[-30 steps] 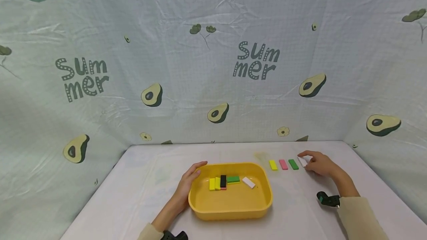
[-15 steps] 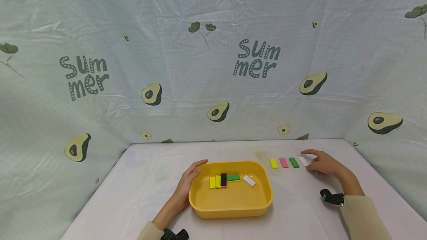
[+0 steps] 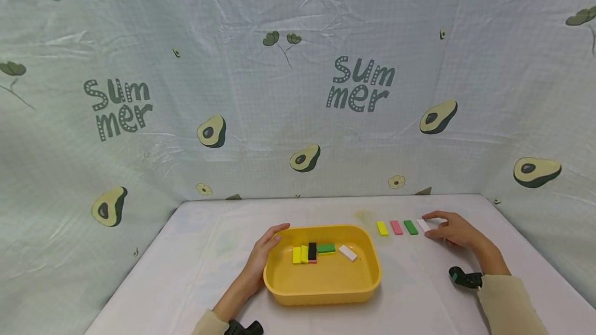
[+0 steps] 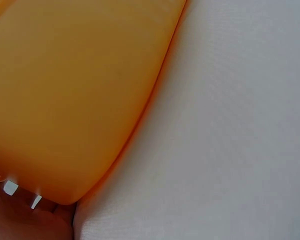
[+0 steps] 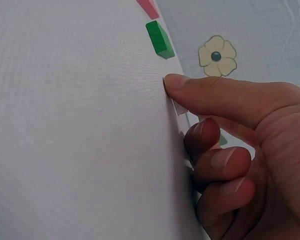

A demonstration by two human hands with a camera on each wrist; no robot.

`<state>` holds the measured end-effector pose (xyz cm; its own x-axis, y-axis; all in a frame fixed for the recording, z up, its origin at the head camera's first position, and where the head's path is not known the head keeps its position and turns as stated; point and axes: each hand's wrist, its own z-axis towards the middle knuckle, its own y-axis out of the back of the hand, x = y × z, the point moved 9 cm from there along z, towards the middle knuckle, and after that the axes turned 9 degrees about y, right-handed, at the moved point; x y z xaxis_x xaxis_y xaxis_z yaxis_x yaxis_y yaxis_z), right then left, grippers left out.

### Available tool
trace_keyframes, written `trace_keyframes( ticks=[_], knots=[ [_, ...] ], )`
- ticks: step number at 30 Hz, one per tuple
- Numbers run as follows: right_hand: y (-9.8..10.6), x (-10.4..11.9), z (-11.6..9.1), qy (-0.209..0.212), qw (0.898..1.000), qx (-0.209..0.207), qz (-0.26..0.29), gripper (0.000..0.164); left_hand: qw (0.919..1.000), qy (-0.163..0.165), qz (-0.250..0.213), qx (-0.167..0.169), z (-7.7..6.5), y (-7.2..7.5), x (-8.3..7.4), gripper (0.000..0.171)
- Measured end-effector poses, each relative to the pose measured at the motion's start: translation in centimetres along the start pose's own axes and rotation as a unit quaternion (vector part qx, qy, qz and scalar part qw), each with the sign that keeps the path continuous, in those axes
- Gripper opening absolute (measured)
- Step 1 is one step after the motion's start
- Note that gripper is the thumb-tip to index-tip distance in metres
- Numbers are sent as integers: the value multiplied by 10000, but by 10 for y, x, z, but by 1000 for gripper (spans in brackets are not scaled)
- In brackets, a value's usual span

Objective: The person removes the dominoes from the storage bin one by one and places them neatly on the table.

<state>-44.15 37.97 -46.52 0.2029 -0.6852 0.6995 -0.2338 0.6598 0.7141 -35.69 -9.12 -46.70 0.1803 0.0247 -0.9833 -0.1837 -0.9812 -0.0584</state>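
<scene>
My left hand [image 3: 258,258] holds the left side of a yellow plastic bin [image 3: 321,298], thumb on the rim and fingers along the outer wall. In the left wrist view, part of the left hand [image 4: 25,212] shows beside the bin's wall [image 4: 85,110]. My right hand [image 3: 453,229] pinches a white block [image 3: 423,225] by its ends between thumb and index finger, at the table's surface. It stands at the right end of a row with a green block [image 3: 410,227], a pink block [image 3: 396,227] and a yellow block [image 3: 382,228]. In the right wrist view, fingers mostly hide the white block.
Inside the bin lie yellow blocks [image 3: 296,255], a black block [image 3: 312,251] over a pink one, a green block [image 3: 326,248] over a yellow one, and another white block [image 3: 347,253]. A printed cloth [image 3: 261,92] hangs behind the white-covered table [image 3: 186,262].
My right thumb and index finger have shifted slightly on the white block, which now lines up with the row. My left hand and the bin have stayed put.
</scene>
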Motion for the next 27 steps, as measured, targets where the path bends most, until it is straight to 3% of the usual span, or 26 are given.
trace_keyframes(
  ticks=[27],
  knots=[
    [1,-5,10,-26,9999,-35,105,68,10000,-76,-18,58,5,-1,-1,52]
  ],
)
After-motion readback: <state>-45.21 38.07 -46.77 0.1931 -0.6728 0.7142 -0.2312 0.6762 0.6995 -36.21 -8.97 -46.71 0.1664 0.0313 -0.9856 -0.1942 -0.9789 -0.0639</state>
